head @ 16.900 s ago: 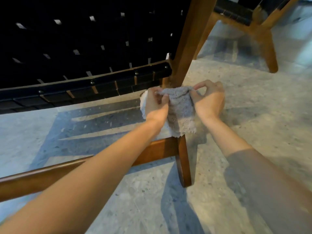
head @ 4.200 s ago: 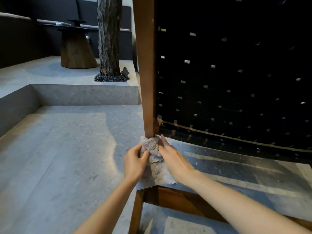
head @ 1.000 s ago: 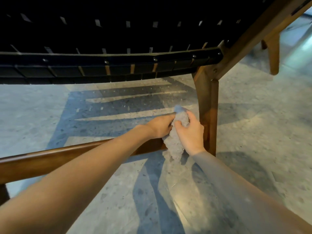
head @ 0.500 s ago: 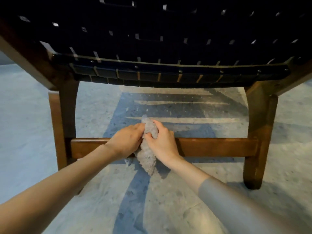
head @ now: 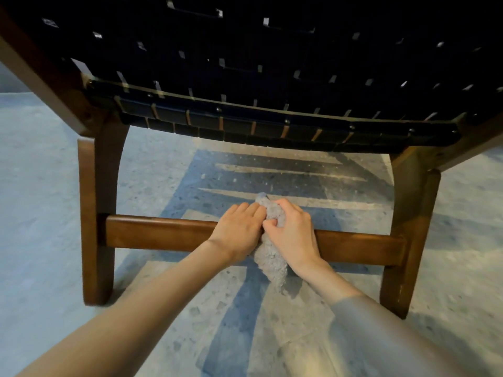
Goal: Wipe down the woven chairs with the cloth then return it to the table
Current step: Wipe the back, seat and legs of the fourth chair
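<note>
A woven chair fills the upper view, its black strap seat (head: 272, 63) seen from low down behind. A brown wooden crossbar (head: 158, 231) joins the two legs near the floor. A grey fluffy cloth (head: 270, 261) is draped over the middle of that bar, with one end hanging below it. My left hand (head: 238, 231) and my right hand (head: 291, 229) press side by side on the bar, both closed on the cloth. The table is not in view.
The chair's left leg (head: 94, 213) and right leg (head: 408, 227) stand on a speckled grey stone floor (head: 40, 213). Shadow stripes from the seat fall on the floor under the chair.
One second ago the cloth was at the bar's right end by the leg. Both hands have slid it left along the crossbar to its middle, and my view has centred on the chair.
</note>
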The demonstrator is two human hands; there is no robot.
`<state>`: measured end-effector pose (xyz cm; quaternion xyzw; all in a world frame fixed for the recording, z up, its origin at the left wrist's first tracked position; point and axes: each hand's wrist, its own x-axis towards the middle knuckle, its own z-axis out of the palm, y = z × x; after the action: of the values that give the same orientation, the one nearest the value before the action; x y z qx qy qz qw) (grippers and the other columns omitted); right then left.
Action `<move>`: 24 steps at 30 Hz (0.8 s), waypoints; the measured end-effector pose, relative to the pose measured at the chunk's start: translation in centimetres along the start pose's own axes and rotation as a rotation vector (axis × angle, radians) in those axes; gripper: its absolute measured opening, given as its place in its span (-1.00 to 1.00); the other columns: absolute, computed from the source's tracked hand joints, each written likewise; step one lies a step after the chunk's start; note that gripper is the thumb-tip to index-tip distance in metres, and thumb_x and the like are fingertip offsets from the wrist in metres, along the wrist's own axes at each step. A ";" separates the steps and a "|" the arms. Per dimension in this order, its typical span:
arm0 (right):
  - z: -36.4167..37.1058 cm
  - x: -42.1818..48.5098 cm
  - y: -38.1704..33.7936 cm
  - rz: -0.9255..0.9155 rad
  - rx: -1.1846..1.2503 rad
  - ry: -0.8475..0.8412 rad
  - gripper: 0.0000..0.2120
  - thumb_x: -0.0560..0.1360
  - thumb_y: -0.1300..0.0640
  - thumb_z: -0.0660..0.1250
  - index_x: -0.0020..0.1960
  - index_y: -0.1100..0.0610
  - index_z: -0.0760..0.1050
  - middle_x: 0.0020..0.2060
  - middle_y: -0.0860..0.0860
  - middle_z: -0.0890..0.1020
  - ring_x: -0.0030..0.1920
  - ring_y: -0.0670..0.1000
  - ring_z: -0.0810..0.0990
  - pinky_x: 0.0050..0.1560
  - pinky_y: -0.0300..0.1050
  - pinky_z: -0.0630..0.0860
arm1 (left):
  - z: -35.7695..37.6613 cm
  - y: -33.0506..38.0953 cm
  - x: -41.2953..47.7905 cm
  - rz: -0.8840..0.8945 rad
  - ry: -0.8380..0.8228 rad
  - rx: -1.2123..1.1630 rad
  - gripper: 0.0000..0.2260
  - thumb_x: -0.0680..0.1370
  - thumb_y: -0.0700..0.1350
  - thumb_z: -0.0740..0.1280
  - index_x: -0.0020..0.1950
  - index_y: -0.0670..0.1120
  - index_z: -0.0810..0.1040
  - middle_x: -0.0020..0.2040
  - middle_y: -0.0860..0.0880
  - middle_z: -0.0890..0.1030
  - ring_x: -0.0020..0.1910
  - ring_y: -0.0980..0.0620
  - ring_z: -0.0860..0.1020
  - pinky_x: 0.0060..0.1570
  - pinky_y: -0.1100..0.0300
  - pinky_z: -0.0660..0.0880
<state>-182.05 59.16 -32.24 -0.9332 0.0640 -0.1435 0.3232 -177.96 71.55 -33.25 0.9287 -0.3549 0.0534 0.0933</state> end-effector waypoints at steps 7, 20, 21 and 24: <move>3.8 0.5 -3.2 -0.111 0.059 -0.105 -0.59 0.49 0.14 0.31 0.34 0.05 0.47 0.17 0.03 0.57 0.17 0.02 0.52 0.15 -0.21 0.39 | -1.3 -3.7 -4.0 -0.131 0.036 0.189 -0.76 0.62 -0.11 0.04 0.27 -0.05 0.30 0.23 -0.01 0.39 0.15 -0.01 0.37 0.15 0.17 0.22; 10.1 0.1 -11.0 -0.298 0.243 -0.385 -0.54 0.59 0.16 0.24 0.47 0.02 0.30 0.35 0.00 0.47 0.33 -0.05 0.42 0.20 -0.34 0.26 | -5.6 -10.2 -11.4 -0.425 -0.041 0.428 -0.62 0.59 -0.17 0.13 0.40 -0.08 0.18 0.30 -0.03 0.30 0.22 -0.02 0.33 0.20 0.14 0.28; 10.2 0.2 -11.4 -0.308 0.256 -0.401 -0.54 0.59 0.16 0.24 0.47 0.01 0.30 0.35 -0.01 0.47 0.34 -0.06 0.42 0.20 -0.35 0.25 | -6.0 -10.4 -11.9 -0.433 -0.042 0.419 -0.64 0.59 -0.18 0.12 0.39 -0.07 0.19 0.29 -0.03 0.31 0.20 -0.02 0.33 0.16 0.15 0.29; 10.6 0.2 -13.0 -0.400 0.296 -0.444 -0.56 0.57 0.19 0.24 0.42 -0.02 0.32 0.30 -0.02 0.51 0.25 -0.10 0.49 0.15 -0.47 0.30 | -7.3 -11.1 -13.7 -0.488 0.013 0.360 -0.65 0.55 -0.21 0.13 0.34 -0.07 0.23 0.24 -0.03 0.34 0.14 -0.03 0.35 0.08 0.16 0.32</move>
<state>-178.20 75.47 -32.07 -0.8787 -0.2138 -0.0048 0.4267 -180.98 90.12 -29.85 0.9878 -0.1052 0.0974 -0.0607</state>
